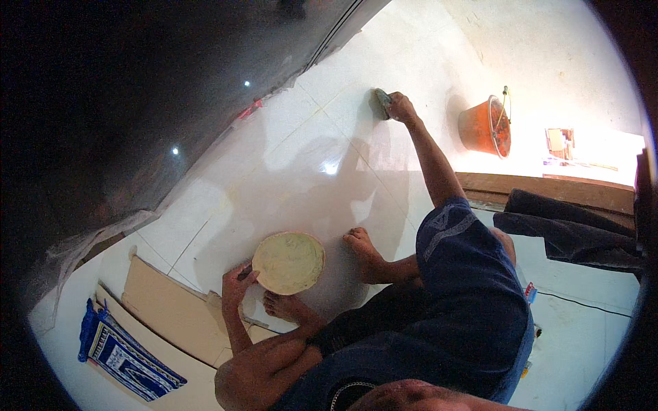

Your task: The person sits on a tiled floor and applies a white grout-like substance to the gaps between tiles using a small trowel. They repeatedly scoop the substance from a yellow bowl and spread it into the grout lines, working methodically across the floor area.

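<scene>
A round, shallow bowl [288, 263] of pale yellowish paste sits on the white tiled floor in front of my feet. My left hand [236, 288] is closed at the bowl's left rim, its thumb against the edge. Something dark shows by its fingers, too small to name. My right arm reaches far forward over the tiles. At its end my right hand [400, 108] grips a grey-green, flat, rounded piece [381, 103], pressed to the floor near a tile joint. Its exact kind cannot be made out.
An orange bucket [484, 129] with a wire handle stands at the far right by the wall. Dark plastic sheeting [137, 109] fills the left. Cardboard [171, 308] and a blue patterned cloth bag [130, 356] lie lower left. Wooden boards [548, 192] and dark cloth [569, 222] are at right.
</scene>
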Action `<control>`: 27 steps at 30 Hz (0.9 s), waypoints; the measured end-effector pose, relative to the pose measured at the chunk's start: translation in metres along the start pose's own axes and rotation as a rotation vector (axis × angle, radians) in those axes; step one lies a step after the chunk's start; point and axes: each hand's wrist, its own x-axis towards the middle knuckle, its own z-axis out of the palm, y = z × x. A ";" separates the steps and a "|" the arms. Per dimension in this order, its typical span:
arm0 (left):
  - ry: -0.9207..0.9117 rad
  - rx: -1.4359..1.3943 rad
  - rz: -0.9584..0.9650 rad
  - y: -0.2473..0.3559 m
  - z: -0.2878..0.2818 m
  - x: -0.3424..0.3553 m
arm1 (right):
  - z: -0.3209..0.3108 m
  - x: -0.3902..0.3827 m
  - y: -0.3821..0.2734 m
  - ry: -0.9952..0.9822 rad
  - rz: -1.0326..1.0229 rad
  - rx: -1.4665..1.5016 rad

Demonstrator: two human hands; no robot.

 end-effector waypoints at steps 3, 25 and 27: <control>0.008 -0.013 0.029 -0.015 0.003 0.005 | 0.014 -0.006 0.015 0.071 -0.157 0.038; 0.022 0.042 0.087 -0.014 -0.001 -0.001 | 0.029 -0.064 -0.088 -0.064 -0.131 0.080; 0.025 -0.012 0.060 -0.015 0.000 -0.002 | 0.027 -0.068 -0.095 -0.132 -0.137 0.027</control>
